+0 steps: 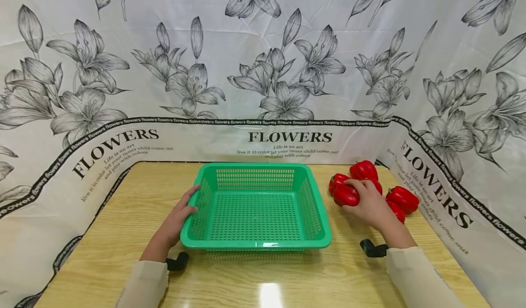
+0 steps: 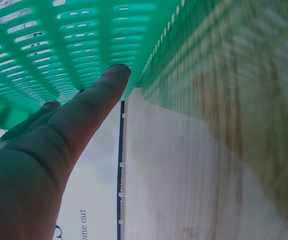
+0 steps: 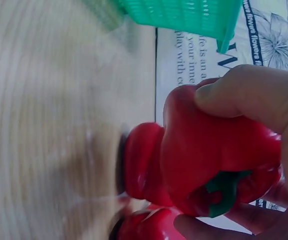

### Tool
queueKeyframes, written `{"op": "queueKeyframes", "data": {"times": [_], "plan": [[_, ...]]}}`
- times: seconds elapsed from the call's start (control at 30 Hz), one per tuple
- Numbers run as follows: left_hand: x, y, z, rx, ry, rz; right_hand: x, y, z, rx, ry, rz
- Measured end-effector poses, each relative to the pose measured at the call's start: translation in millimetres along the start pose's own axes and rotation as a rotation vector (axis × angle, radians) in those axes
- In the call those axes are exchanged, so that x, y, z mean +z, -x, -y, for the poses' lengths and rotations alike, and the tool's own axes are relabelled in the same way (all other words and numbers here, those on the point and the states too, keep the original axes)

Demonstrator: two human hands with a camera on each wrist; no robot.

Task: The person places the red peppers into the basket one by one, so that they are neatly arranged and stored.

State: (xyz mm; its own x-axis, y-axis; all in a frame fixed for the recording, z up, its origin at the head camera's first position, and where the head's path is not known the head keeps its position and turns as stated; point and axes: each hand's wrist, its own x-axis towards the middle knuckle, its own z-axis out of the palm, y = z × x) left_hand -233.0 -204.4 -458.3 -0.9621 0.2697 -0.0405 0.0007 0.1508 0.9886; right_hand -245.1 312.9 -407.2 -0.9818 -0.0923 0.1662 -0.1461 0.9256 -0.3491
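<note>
A green plastic basket (image 1: 256,244) with slotted walls stands on the wooden table, and nothing lies in it. My left hand (image 1: 178,216) is at its left side, fingers fairly straight, touching the outer slotted wall (image 2: 84,45) under the rim. On the right, my right hand (image 1: 371,207) grips a red bell pepper (image 1: 346,195) between thumb and fingers. In the right wrist view this pepper (image 3: 208,145) shows its green stem toward the palm side. Several more red bell peppers (image 1: 363,169) lie around that hand, partly hidden by it.
Another red pepper (image 1: 403,200) lies right of my right hand, near the table's right side. A white cloth (image 1: 287,148) printed with flowers and lettering hangs behind the table (image 1: 123,235) and along both sides.
</note>
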Motion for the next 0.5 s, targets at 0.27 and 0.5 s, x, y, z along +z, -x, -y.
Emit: {"op": "queueKeyframes", "data": {"times": [0.27, 0.5], "plan": [[2.0, 1.9, 2.3, 0.013, 0.011, 0.007, -10, -2, 10, -0.046, -0.081, -0.052], [0.4, 0.1, 2.4, 0.016, 0.008, 0.001, -15, -6, 14, -0.076, -0.103, -0.054]]}}
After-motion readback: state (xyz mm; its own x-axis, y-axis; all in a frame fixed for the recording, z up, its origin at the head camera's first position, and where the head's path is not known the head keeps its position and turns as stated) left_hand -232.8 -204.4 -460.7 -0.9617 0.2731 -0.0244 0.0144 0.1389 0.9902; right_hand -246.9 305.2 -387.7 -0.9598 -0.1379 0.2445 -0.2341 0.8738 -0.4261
